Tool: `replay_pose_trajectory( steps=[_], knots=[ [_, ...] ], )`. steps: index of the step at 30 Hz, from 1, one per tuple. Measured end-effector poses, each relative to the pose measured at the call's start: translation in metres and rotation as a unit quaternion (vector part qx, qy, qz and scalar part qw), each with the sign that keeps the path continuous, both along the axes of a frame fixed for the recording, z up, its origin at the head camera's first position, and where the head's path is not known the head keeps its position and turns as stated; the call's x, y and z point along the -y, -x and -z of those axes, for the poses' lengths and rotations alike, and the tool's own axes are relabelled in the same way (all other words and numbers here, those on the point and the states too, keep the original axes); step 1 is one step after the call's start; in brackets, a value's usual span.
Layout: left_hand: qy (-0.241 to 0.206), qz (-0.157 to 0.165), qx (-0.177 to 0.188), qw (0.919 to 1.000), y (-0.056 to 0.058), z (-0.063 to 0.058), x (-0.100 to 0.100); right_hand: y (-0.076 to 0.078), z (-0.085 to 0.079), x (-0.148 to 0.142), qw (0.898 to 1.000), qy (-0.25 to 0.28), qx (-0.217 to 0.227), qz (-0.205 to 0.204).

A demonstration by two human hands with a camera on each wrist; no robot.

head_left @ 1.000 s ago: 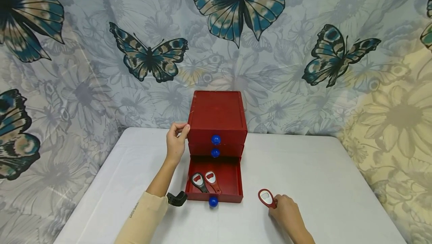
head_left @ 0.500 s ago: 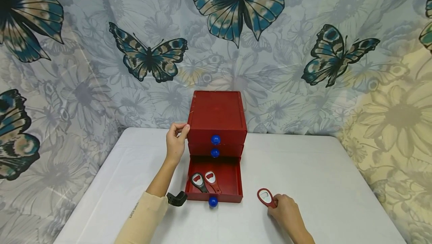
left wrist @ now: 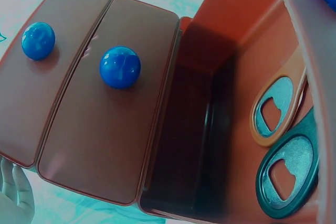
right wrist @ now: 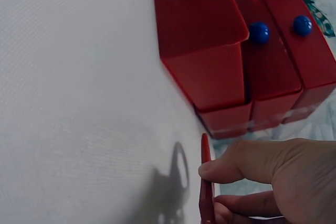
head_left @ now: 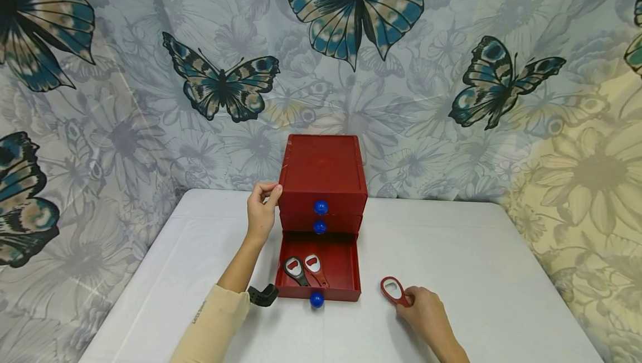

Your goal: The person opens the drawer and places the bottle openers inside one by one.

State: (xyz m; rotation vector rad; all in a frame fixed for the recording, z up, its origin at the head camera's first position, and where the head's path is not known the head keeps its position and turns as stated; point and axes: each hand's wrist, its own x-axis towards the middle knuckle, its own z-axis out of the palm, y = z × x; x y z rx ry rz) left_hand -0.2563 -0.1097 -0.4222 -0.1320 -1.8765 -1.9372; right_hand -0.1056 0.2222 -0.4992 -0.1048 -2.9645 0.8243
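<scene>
A red bottle opener (head_left: 392, 289) is pinched by its handle end in my right hand (head_left: 426, 315), held above the table to the right of the red drawer box (head_left: 323, 165). In the right wrist view, the opener (right wrist: 206, 182) appears edge-on between thumb and fingers. My left hand (head_left: 262, 215) touches the box's upper left side with its fingertips; part of that hand (left wrist: 14, 195) shows in the left wrist view. The bottom drawer (head_left: 346, 268) is pulled out. Inside lie a black bottle opener (head_left: 295, 268) and another red bottle opener (head_left: 315, 268), side by side.
The two upper drawers are closed, with blue knobs (head_left: 320, 207) on their fronts. A blue knob (head_left: 316, 300) also sticks out from the pulled-out drawer. The box stands on a white table (head_left: 441, 246), before a butterfly-patterned cloth (head_left: 401, 106).
My right hand has shifted slightly left and away from me with the red bottle opener, which has tilted a little. The left hand and the drawers stay where they were.
</scene>
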Motion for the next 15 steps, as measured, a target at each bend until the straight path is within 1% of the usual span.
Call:
replay_pose_trajectory(
  steps=[3, 5, 8, 9, 15],
  knots=[
    [0.001, -0.001, -0.005, 1.0, 0.0, 0.001, 0.0, 0.001, -0.003, -0.001, 1.0, 0.016, -0.005, 0.0],
    [-0.001, 0.0, -0.016, 0.9999, 0.0, 0.002, 0.0, 0.002, -0.005, -0.001, 1.0, 0.024, -0.003, 0.002],
    [-0.003, 0.002, -0.007, 1.0, -0.002, -0.001, -0.001, 0.003, -0.009, -0.002, 1.0, 0.029, -0.005, 0.006],
    [-0.004, 0.002, -0.004, 1.0, -0.003, -0.003, -0.001, 0.003, -0.01, -0.002, 1.0, 0.029, -0.008, 0.007],
    [0.008, 0.003, 0.004, 1.0, -0.019, -0.022, -0.004, 0.007, -0.016, 0.001, 0.999, 0.022, -0.029, 0.002]
  ],
)
